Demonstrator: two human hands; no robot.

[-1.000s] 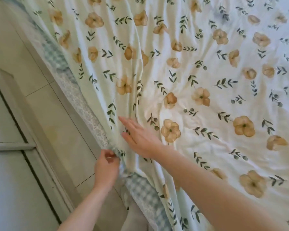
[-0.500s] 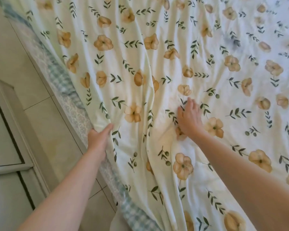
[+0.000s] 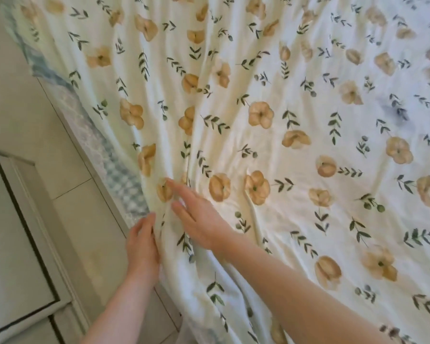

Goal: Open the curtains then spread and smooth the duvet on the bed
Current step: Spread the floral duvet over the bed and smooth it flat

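Note:
A cream duvet (image 3: pixel 271 150) printed with tan flowers and green sprigs covers the bed and fills most of the view, with long creases running toward its left edge. My right hand (image 3: pixel 199 219) lies flat on the duvet near that edge, fingers spread. My left hand (image 3: pixel 143 247) rests against the hanging side of the duvet just left of it, fingers straight, not gripping any fabric. No curtains are in view.
A blue-and-white checked sheet (image 3: pixel 124 175) shows under the duvet along the bed's left side. Pale floor tiles (image 3: pixel 30 125) run beside the bed. A white cabinet with dark trim (image 3: pixel 13 244) stands at the lower left, close to the bed.
My right hand has slid back from the middle of the duvet to its left edge. My left hand has moved down along the hanging side, and the view has shifted.

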